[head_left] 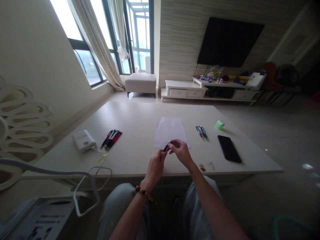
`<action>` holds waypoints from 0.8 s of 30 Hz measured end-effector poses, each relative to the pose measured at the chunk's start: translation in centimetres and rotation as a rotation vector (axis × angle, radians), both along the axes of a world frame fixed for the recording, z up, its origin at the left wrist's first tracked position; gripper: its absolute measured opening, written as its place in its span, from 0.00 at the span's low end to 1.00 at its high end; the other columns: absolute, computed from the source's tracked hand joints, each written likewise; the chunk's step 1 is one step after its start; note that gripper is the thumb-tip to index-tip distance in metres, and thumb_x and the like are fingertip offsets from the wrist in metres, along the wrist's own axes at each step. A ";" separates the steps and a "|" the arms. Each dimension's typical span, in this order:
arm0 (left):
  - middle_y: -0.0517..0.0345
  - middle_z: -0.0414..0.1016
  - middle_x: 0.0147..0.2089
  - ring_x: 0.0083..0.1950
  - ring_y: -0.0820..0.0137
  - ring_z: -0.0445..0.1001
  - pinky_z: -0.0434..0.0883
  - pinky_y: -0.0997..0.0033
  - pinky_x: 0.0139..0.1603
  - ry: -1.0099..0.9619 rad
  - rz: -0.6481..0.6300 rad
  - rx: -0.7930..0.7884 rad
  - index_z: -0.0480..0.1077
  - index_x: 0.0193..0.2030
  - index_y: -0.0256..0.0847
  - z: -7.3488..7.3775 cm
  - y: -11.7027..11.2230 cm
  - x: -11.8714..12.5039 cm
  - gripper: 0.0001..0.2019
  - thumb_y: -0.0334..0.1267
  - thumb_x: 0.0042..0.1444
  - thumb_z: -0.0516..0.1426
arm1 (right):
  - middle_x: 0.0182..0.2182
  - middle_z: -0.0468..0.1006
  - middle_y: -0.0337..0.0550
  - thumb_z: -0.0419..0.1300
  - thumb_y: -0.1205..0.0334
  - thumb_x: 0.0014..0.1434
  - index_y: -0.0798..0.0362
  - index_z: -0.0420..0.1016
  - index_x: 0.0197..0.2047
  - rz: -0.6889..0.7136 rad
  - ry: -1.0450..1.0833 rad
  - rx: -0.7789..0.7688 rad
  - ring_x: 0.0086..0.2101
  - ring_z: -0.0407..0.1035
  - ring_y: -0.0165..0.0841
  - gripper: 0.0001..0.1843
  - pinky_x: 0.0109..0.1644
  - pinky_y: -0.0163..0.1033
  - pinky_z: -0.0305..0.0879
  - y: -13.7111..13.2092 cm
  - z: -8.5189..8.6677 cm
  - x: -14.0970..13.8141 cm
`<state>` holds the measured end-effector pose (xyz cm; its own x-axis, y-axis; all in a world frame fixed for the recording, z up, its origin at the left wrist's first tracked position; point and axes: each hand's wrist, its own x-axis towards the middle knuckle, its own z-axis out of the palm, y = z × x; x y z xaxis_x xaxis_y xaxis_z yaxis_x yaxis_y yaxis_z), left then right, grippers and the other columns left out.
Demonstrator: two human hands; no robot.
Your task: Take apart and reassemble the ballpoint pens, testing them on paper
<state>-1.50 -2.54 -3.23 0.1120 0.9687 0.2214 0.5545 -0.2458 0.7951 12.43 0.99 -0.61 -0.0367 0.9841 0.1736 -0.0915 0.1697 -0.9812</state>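
A dark pen (pixel 165 148) is slanting between the two hands, just by the near edge of the white paper (pixel 171 130). The left hand (pixel 156 162) is gripping its near end, while the right hand (pixel 180 150) is pinching its far end (fingers are hiding part of it). Several ballpoint pens (pixel 111 139) are lying leftward; a black smartphone (pixel 229 149) is resting rightward on the table (pixel 135 116).

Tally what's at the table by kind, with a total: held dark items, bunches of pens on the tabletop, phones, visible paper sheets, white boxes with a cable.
Held dark item: 1
Pen bunches: 2
Phone: 1
Paper sheet: 1
White box: 1
Total: 6
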 end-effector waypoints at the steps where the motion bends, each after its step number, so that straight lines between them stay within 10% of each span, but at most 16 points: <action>1: 0.56 0.74 0.34 0.33 0.70 0.70 0.60 0.74 0.33 0.003 0.007 0.003 0.67 0.43 0.42 0.0 0.0 0.0 0.14 0.45 0.63 0.44 | 0.24 0.76 0.41 0.62 0.55 0.50 0.55 0.71 0.31 0.014 -0.028 0.002 0.24 0.72 0.33 0.12 0.23 0.34 0.68 0.0 -0.1 0.0; 24: 0.54 0.76 0.45 0.45 0.66 0.73 0.68 0.67 0.46 0.173 0.000 0.157 0.68 0.47 0.44 -0.3 0.0 -0.6 0.10 0.39 0.63 0.49 | 0.13 0.59 0.32 0.53 0.46 0.57 0.53 0.61 0.18 0.072 -0.371 0.000 0.16 0.53 0.25 0.23 0.21 0.33 0.49 -0.2 -0.3 1.2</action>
